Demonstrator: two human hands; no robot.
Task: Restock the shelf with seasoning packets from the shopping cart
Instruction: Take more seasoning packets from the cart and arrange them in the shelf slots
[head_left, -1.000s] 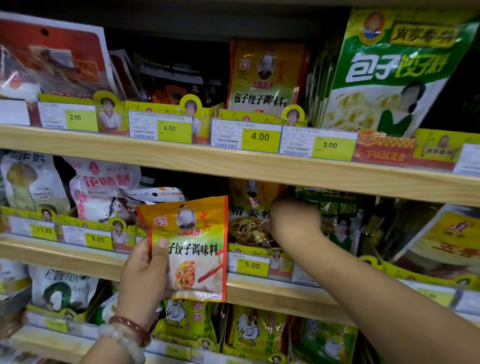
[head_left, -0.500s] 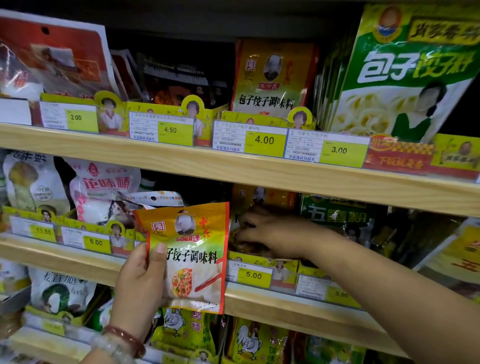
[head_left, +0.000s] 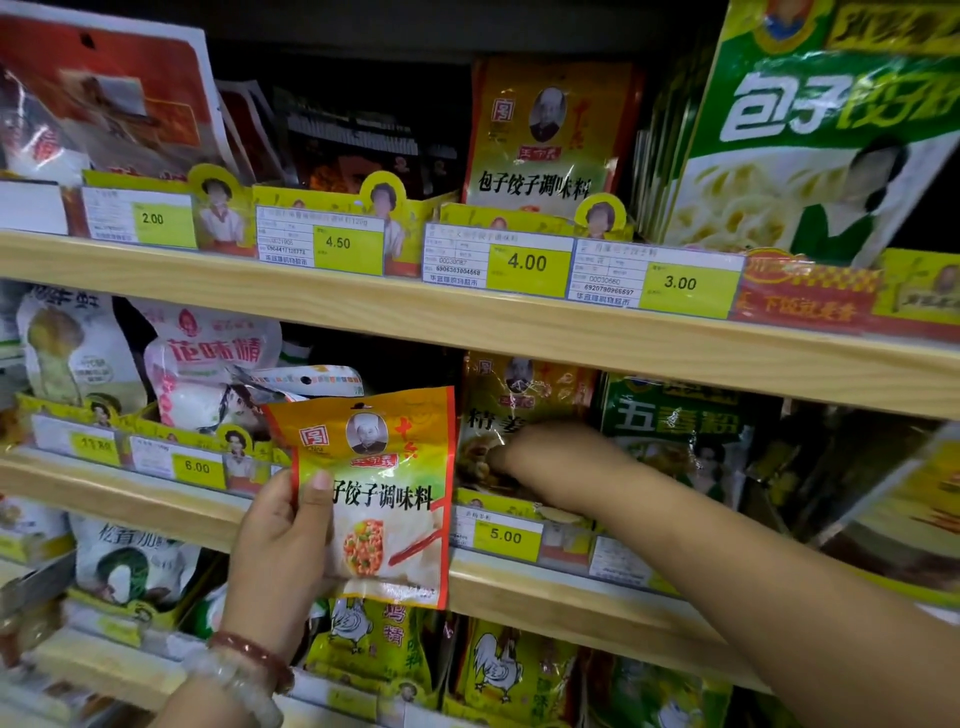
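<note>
My left hand (head_left: 280, 545) grips a yellow and orange seasoning packet (head_left: 387, 499) by its left edge, thumb on the front, and holds it upright in front of the middle shelf (head_left: 545, 587). My right hand (head_left: 550, 462) reaches into that shelf just above the 5.00 price tag (head_left: 506, 535). It lies against the front of a brownish-yellow packet (head_left: 519, 395) standing there. Its fingers are turned away from me, so their hold cannot be made out. A packet of the same kind as the held one (head_left: 540, 135) stands on the top shelf behind the 4.00 tag.
A green packet (head_left: 675, 421) stands right of my right hand. The wooden upper shelf board (head_left: 467, 317) hangs close above both hands. White bags (head_left: 208, 364) fill the middle shelf's left side, and chicken-print packets (head_left: 509, 670) line the shelf below.
My right hand has shifted slightly lower and pushed deeper against the brownish-yellow packet. The left hand keeps the same packet in nearly the same spot.
</note>
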